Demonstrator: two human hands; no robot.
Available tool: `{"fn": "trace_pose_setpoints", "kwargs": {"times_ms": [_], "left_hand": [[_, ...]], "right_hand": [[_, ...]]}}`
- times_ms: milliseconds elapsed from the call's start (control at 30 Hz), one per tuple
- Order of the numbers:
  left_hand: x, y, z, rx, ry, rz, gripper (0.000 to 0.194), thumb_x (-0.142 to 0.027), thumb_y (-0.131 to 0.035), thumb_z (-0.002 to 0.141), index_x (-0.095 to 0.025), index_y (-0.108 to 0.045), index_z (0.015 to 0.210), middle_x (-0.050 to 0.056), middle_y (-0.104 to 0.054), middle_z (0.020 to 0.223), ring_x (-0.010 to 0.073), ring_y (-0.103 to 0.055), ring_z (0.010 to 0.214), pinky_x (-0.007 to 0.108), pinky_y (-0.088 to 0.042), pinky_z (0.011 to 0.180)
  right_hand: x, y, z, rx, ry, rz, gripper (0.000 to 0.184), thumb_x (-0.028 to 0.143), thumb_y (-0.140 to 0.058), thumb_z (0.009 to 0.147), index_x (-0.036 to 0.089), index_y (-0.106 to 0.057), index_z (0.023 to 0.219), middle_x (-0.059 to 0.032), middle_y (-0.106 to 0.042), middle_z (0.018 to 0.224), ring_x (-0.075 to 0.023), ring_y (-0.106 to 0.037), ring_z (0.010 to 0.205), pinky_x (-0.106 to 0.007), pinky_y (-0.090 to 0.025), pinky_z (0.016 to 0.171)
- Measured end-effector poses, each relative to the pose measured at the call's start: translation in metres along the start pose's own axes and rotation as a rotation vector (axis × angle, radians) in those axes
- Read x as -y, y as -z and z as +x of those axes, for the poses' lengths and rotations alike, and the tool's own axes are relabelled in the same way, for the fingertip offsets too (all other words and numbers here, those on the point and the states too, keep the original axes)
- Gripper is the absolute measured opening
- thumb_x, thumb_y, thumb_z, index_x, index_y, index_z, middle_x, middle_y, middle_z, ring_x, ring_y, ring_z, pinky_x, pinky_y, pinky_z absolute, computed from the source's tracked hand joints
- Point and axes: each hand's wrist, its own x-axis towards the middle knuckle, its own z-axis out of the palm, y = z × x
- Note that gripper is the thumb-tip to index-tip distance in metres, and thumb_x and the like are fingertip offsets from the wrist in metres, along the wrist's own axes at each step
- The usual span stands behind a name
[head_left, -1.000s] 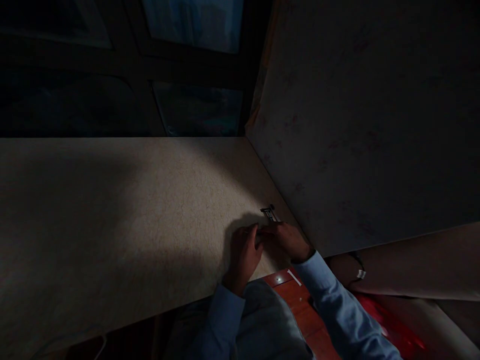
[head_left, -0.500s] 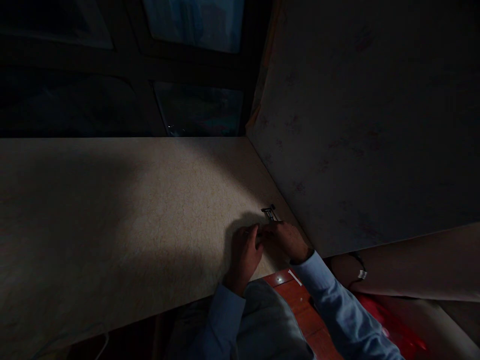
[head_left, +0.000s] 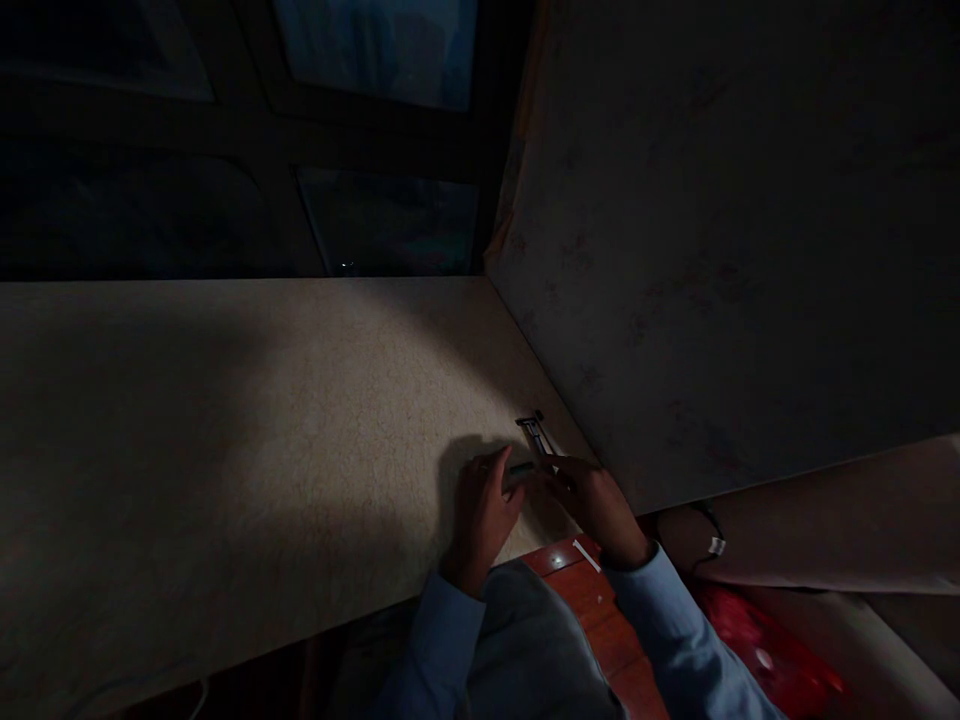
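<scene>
My left hand [head_left: 484,508] is above the table near its right front corner, thumb and fingers closed around one end of a small dark greenish strip [head_left: 520,468]. From the other side my right hand [head_left: 600,505] reaches in, its fingertips bent together at the strip's right end. Shadow hides the exact grip and what the small piece is. Just beyond my right fingers lies a slim T-shaped metal tool [head_left: 533,432], razor-like in outline, its lower part covered by that hand.
The pale, patterned tabletop [head_left: 337,400] stretches left to a dark window frame [head_left: 255,140]. A wall panel [head_left: 712,260] borders it on the right. Below are a reddish wooden floor [head_left: 611,625], a white stick [head_left: 586,556], a red bag [head_left: 757,640] and a dark cable [head_left: 711,525].
My right hand has shifted slightly right and down, apart from the left. The dark strip between them now shows, and more of the T-shaped tool is uncovered. The view has turned a little.
</scene>
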Motion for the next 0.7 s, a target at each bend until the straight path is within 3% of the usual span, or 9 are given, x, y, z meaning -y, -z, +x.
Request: {"fn": "trace_pose_setpoints", "kwargs": {"times_ms": [200, 433, 700], "left_hand": [[-0.011, 0.008, 0.0, -0.089, -0.105, -0.014, 0.049, -0.023, -0.072, 0.081, -0.021, -0.055, 0.127, 0.009, -0.067, 0.114, 0.0237, -0.06, 0.107, 0.039, -0.053, 0.091], [-0.013, 0.01, -0.002, -0.13, -0.127, -0.001, 0.046, -0.016, -0.066, 0.083, -0.022, -0.055, 0.127, 0.009, -0.067, 0.113, 0.022, -0.06, 0.107, 0.036, -0.054, 0.089], [-0.013, 0.008, -0.004, -0.115, -0.22, 0.034, 0.048, -0.011, -0.064, 0.083, -0.021, -0.054, 0.128, 0.007, -0.069, 0.115, 0.0218, -0.061, 0.105, 0.035, -0.053, 0.089]], "right_hand": [[0.007, -0.01, -0.011, -0.106, -0.062, 0.129, 0.048, 0.053, -0.047, 0.095, 0.014, -0.069, 0.113, -0.011, -0.067, 0.093, -0.0198, -0.064, 0.075, -0.031, -0.048, 0.069], [0.025, -0.017, -0.012, -0.147, -0.1, 0.151, 0.041, 0.044, -0.047, 0.096, 0.014, -0.068, 0.116, -0.0128, -0.068, 0.105, -0.0218, -0.067, 0.086, -0.032, -0.05, 0.081], [0.039, -0.014, -0.012, -0.141, -0.199, 0.039, 0.039, 0.041, -0.052, 0.093, 0.017, -0.066, 0.121, -0.0098, -0.072, 0.101, -0.0223, -0.068, 0.087, -0.029, -0.048, 0.074]]}}
